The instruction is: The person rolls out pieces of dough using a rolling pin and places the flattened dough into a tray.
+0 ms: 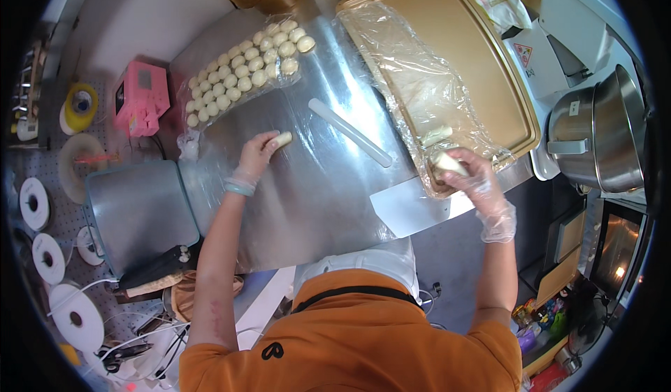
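My left hand (258,156), in a clear plastic glove, holds a small dough roll (283,140) by its end over the metal worktop (293,203). At the near end of a gold tray (456,41), my gloved right hand (464,169) grips another pale dough roll (450,163). One more roll (436,136) lies just beyond it, by the cling film (414,62) spread along the tray's left side. Between my hands is a white plastic rolling pin (350,132). Rows of dough balls (244,71) sit under film at the back left.
A white flat scraper sheet (409,208) lies at the worktop's near edge, partly by the tray. A pink device (142,98) and a tape roll (82,105) are at the left. Steel bowls (595,135) and a white machine (545,56) stand at the right.
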`<state>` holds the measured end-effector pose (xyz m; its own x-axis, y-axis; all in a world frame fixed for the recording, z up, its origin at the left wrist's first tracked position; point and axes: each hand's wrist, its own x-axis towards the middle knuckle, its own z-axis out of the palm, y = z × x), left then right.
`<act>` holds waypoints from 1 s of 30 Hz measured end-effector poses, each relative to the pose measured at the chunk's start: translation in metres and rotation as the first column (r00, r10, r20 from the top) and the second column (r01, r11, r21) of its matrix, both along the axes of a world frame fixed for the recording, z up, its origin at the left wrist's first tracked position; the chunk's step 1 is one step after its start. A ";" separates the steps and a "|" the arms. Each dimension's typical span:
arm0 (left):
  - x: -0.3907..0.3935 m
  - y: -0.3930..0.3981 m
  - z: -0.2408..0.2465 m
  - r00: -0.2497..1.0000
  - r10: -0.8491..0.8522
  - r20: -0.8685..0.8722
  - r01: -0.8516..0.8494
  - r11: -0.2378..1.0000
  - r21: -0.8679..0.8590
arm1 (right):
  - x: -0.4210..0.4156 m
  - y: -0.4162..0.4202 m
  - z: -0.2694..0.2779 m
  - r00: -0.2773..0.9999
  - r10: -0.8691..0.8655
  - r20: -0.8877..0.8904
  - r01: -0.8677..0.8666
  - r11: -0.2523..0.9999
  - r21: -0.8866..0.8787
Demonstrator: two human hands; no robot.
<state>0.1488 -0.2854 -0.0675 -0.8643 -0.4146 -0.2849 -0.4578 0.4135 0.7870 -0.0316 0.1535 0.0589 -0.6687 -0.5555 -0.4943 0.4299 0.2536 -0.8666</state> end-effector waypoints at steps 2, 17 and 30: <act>0.001 0.010 0.007 0.986 -0.136 0.098 0.165 0.893 -0.418 | -0.013 0.016 0.004 0.975 -0.008 -0.223 0.035 0.992 0.119; -0.106 0.350 0.070 0.498 -0.863 -0.082 0.489 0.358 -0.795 | -0.030 0.126 -0.014 0.827 -0.533 -0.178 0.517 0.846 -0.128; -0.134 0.374 0.038 0.436 -0.856 -0.279 0.576 0.503 -0.645 | 0.025 0.166 -0.019 0.758 -0.641 -0.116 0.627 0.766 -0.141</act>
<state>0.0147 0.0887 -0.0293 -0.8124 0.4966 0.3056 0.5831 0.6945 0.4215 -0.0070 0.3193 0.0395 -0.9437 -0.0137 -0.3304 0.3298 -0.1110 -0.9375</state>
